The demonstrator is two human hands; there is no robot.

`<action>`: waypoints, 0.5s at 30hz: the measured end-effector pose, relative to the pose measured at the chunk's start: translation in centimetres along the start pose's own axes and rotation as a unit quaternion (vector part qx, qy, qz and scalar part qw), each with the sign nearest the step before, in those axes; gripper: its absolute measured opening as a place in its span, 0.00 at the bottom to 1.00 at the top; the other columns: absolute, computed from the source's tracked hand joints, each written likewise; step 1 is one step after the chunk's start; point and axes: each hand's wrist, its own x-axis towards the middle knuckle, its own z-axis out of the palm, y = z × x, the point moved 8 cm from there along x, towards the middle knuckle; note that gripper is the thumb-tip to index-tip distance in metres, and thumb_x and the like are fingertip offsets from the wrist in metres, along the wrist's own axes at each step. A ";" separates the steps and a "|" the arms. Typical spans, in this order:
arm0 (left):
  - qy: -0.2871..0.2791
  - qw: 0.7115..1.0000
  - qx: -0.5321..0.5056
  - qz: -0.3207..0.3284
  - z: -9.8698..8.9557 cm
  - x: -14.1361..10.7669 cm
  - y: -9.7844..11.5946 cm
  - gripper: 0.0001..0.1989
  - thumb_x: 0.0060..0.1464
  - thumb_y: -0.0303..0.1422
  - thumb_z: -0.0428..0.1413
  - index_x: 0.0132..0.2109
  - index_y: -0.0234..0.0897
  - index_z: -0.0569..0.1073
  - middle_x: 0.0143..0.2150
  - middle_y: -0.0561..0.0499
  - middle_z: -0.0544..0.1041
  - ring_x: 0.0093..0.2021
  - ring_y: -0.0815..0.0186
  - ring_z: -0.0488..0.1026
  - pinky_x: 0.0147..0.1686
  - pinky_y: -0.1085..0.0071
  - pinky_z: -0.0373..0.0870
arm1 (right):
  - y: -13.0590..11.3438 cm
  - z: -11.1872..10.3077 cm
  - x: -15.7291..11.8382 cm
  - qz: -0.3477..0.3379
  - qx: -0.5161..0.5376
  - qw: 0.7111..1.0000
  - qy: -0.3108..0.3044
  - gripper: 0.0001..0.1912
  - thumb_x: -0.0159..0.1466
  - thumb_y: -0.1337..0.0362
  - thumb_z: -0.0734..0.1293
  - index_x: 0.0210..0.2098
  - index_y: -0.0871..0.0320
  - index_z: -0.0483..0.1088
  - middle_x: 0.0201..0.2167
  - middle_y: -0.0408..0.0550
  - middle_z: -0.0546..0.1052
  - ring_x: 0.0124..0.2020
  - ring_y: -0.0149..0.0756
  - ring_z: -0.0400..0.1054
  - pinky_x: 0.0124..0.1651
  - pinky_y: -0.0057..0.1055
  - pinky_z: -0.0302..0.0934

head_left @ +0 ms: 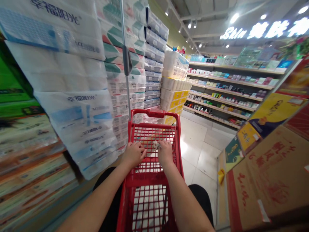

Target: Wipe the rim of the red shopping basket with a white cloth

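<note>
**Where are the hands placed?**
The left hand (133,154) and the right hand (165,153) are rested on the red mesh of a shopping cart (151,170), near the middle of the frame, with both forearms reaching up from the bottom edge.

**What is held?**
The left hand is laid almost flat, slightly spread, and nothing is seen in its grip. The right hand is curled partly closed, and a small pale crumpled item (156,145) is pinched at its fingertips, between the two hands. What that item is cannot be told; it is too small and is partly hidden by the fingers.

**And the cart?**
Its red handle (154,113) is seen beyond the hands, at centre. A pale patch is seen through the mesh low in the frame, but whether anything lies there cannot be told.

**What is done, and what is left?**
Only this can be judged: the small item is held above the mesh and is not seen lying inside the cart. Nothing else is shown as finished or outstanding.

**What surrounds the cart?**
Packs of toilet paper (72,96) are stacked along the left, shelves (224,90) of small goods are lined up at upper right, cardboard boxes (270,180) are piled at lower right, and a tiled floor (200,151) is laid between them.
</note>
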 end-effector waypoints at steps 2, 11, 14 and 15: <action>-0.003 1.000 -0.002 0.002 0.0 0.0 0.1 0.17 0.60 0.39 0.47 0.32 0.40 0.78 0.35 0.47 0.73 0.38 0.62 0.67 0.43 0.60 0.57 | -0.8 0.5 -0.1 -0.045 -0.003 0.998 -0.038 0.13 0.61 0.74 0.61 0.39 0.55 0.75 0.37 0.48 0.75 0.42 0.39 0.62 0.46 0.32 0.56; -0.008 1.000 0.025 0.011 0.1 0.2 0.3 0.17 0.60 0.38 0.46 0.33 0.40 0.78 0.36 0.47 0.74 0.38 0.62 0.68 0.42 0.60 0.58 | -0.5 0.7 -0.4 -0.011 0.007 0.999 -0.033 0.14 0.61 0.74 0.62 0.41 0.56 0.74 0.40 0.49 0.73 0.43 0.39 0.62 0.46 0.32 0.56; -0.013 1.000 0.019 0.013 0.2 0.1 0.3 0.15 0.59 0.38 0.48 0.34 0.40 0.78 0.37 0.47 0.74 0.39 0.61 0.68 0.41 0.60 0.58 | -1.6 1.7 -0.6 -0.066 0.058 0.993 -0.077 0.16 0.59 0.76 0.62 0.41 0.54 0.74 0.40 0.46 0.74 0.43 0.36 0.63 0.47 0.31 0.56; -0.013 1.000 0.013 0.010 0.3 0.2 0.3 0.15 0.59 0.38 0.48 0.33 0.40 0.78 0.37 0.47 0.74 0.39 0.61 0.68 0.41 0.60 0.58 | -1.3 1.6 -0.5 -0.058 0.056 0.994 -0.071 0.16 0.59 0.76 0.62 0.42 0.54 0.74 0.40 0.46 0.74 0.43 0.37 0.63 0.47 0.31 0.56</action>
